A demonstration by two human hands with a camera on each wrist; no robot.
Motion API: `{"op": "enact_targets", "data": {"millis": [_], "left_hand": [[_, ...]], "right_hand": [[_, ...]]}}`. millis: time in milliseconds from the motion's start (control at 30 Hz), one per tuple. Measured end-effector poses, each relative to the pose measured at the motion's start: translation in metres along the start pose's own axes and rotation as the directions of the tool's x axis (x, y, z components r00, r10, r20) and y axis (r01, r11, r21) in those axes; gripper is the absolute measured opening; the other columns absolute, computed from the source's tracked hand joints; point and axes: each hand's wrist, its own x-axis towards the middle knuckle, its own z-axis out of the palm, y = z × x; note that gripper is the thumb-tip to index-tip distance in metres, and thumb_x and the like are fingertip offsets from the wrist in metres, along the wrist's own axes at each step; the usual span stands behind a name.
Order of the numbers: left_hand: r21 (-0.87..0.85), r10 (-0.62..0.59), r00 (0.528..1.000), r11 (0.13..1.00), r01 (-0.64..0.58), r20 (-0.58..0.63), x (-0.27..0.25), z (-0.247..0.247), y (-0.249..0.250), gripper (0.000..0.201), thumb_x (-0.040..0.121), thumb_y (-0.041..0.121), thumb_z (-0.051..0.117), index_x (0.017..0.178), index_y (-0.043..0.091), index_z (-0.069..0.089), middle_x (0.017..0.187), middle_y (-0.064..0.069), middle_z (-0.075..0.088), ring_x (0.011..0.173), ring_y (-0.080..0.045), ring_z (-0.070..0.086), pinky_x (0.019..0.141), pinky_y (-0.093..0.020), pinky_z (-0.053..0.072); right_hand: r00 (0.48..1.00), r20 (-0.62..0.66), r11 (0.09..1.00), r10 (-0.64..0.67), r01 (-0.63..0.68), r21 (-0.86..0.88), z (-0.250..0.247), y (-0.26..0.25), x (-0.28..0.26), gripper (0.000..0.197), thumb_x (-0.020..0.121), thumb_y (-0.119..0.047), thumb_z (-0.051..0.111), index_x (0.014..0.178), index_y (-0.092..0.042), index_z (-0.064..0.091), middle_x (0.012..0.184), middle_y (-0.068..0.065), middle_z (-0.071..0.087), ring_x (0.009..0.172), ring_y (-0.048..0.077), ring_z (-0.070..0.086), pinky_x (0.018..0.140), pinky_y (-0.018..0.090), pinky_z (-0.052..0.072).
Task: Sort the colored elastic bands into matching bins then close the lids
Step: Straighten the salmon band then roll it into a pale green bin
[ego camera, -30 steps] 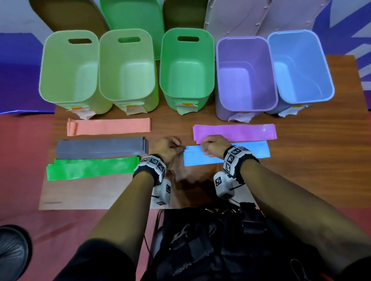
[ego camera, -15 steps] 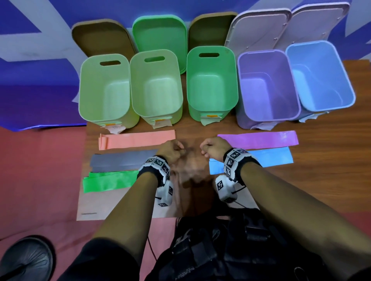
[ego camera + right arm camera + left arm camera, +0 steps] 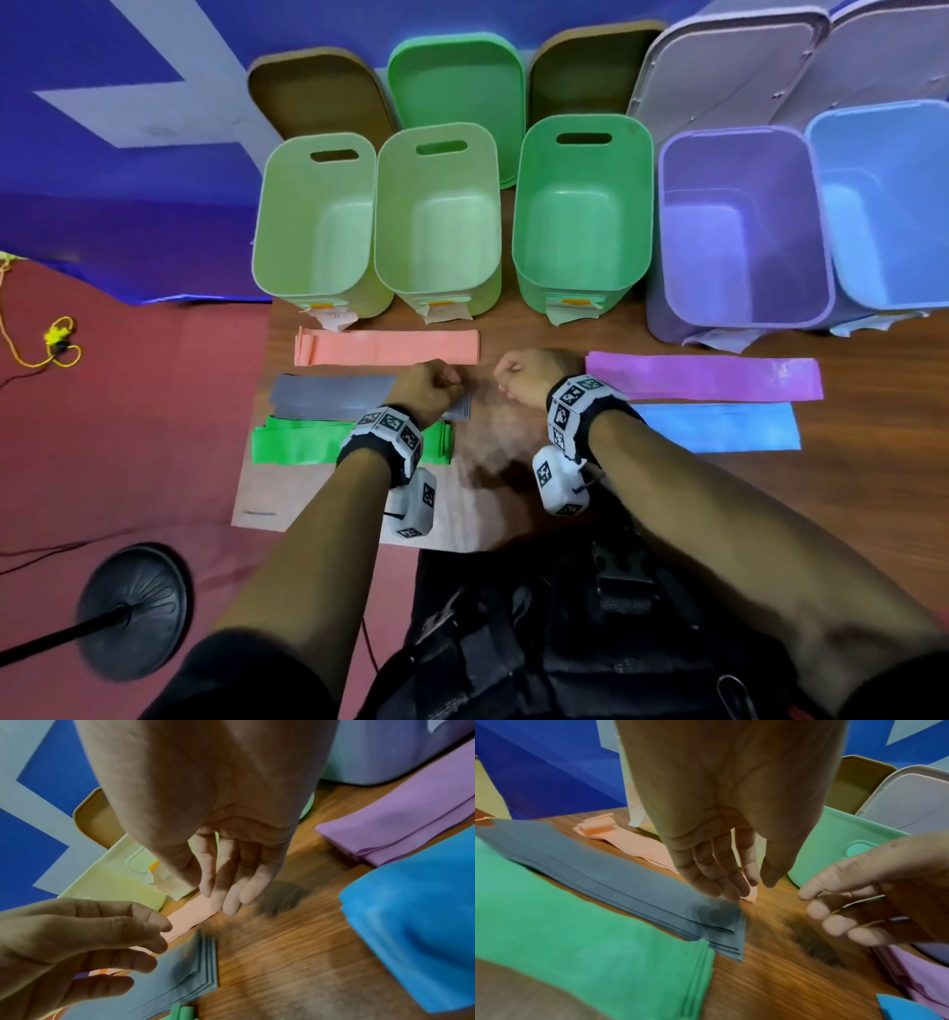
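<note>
While 5 bins [image 3: 583, 216] stand open, hands loosely curled, left hand [image 3: 429, 388] above gray bands [image 3: 328, 397]

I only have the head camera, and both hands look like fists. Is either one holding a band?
Observer: No. The left wrist view shows the left hand with loose, nearly straight fingers, holding nothing.
Operator: And the right?
Observer: The right hand is empty too, its fingertips near the end of the salmon band.
Operator: Is the grey one single?
Observer: No, the grey bands are a stack of several layers.
</note>
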Motion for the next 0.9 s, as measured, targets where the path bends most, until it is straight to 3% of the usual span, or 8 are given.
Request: {"op": "enact_targets", "data": {"millis": [100, 300, 400, 467, 600, 700, 800, 900], "left_hand": [[0.014, -0.004, 1.000, 1.000, 0.004, 0.003, -0.002, -0.011, -0.013, 0.010, 0.087, 0.013, 0.068, 0.088, 0.019, 0.059, 0.091, -0.002, 0.064, 0.089, -0.023, 0.059, 0.073, -0.024, 0.038], [-0.011, 0.017, 1.000, 1.000, -0.017, -0.026, 0.008, -0.045, -0.044, 0.008, 0.088, 0.013, 0.067, 0.089, 0.019, 0.062, 0.092, -0.001, 0.065, 0.087, -0.020, 0.058, 0.075, -0.023, 0.040], [0.029, 0.048, 0.999, 0.998, -0.048, -0.015, 0.018, -0.070, -0.070, 0.008, 0.088, 0.014, 0.067, 0.089, 0.019, 0.061, 0.091, 0.000, 0.063, 0.088, -0.021, 0.057, 0.075, -0.023, 0.038], [0.066, 0.067, 0.998, 0.996, -0.067, 0.004, 0.027, -0.090, -0.090, 0.008, 0.089, 0.015, 0.066, 0.089, 0.018, 0.059, 0.091, -0.001, 0.062, 0.088, -0.022, 0.056, 0.076, -0.024, 0.037], [0.067, 0.072, 0.997, 0.995, -0.073, 0.026, 0.038, -0.130, -0.134, 0.012, 0.087, 0.010, 0.067, 0.086, 0.016, 0.056, 0.089, -0.004, 0.061, 0.088, -0.023, 0.056, 0.074, -0.025, 0.038], [0.067, 0.056, 0.998, 0.996, -0.056, -0.001, 0.046, -0.153, -0.161, 0.014, 0.085, 0.010, 0.068, 0.085, 0.017, 0.057, 0.092, -0.007, 0.066, 0.092, -0.027, 0.061, 0.075, -0.026, 0.041], [0.078, 0.043, 0.999, 0.996, -0.043, -0.005, 0.056, -0.167, -0.176, 0.010, 0.087, 0.013, 0.067, 0.091, 0.018, 0.059, 0.092, -0.003, 0.064, 0.091, -0.024, 0.061, 0.073, -0.023, 0.038], [0.049, 0.041, 0.999, 0.998, -0.040, -0.021, 0.068, -0.174, -0.181, 0.020, 0.084, 0.008, 0.064, 0.102, 0.016, 0.066, 0.095, -0.003, 0.068, 0.095, -0.024, 0.063, 0.079, -0.024, 0.044]], "right_hand": [[0.999, 0.029, 0.998, -0.039, 0.041, -0.051, 0.009, -0.017, 0.001, 0.024, 0.092, -0.012, 0.049, 0.092, -0.006, 0.072, 0.100, 0.015, 0.073, 0.099, 0.034, 0.067, 0.090, 0.043, 0.055], [0.999, -0.010, 0.998, -0.045, 0.044, -0.049, 0.028, -0.048, 0.020, 0.018, 0.089, -0.012, 0.054, 0.088, -0.014, 0.072, 0.098, 0.008, 0.074, 0.098, 0.029, 0.067, 0.089, 0.037, 0.055], [0.998, -0.051, 0.999, -0.021, 0.019, -0.034, 0.052, -0.068, 0.028, 0.024, 0.087, -0.009, 0.054, 0.070, -0.023, 0.065, 0.081, -0.003, 0.070, 0.091, 0.024, 0.067, 0.084, 0.032, 0.056], [0.997, -0.076, 1.000, -0.004, 0.001, -0.029, 0.069, -0.084, 0.034, 0.030, 0.087, -0.009, 0.054, 0.064, -0.027, 0.060, 0.078, -0.005, 0.067, 0.092, 0.025, 0.067, 0.083, 0.032, 0.055], [0.998, -0.052, 0.999, 0.030, -0.030, -0.011, 0.107, -0.124, 0.041, 0.024, 0.089, -0.011, 0.054, 0.075, -0.028, 0.063, 0.096, 0.001, 0.071, 0.100, 0.023, 0.067, 0.091, 0.033, 0.054], [1.000, -0.027, 0.999, 0.015, -0.016, -0.045, 0.131, -0.151, 0.053, 0.026, 0.090, -0.012, 0.053, 0.071, -0.028, 0.061, 0.090, 0.000, 0.069, 0.101, 0.026, 0.066, 0.092, 0.034, 0.053], [1.000, -0.010, 0.998, 0.014, -0.015, -0.053, 0.141, -0.172, 0.067, 0.027, 0.090, -0.011, 0.053, 0.073, -0.029, 0.063, 0.091, -0.003, 0.067, 0.102, 0.024, 0.066, 0.094, 0.032, 0.052], [1.000, 0.011, 0.993, -0.023, 0.024, -0.118, 0.144, -0.189, 0.080, 0.024, 0.091, -0.008, 0.051, 0.093, -0.014, 0.074, 0.108, 0.004, 0.072, 0.106, 0.024, 0.064, 0.095, 0.031, 0.050]]}}
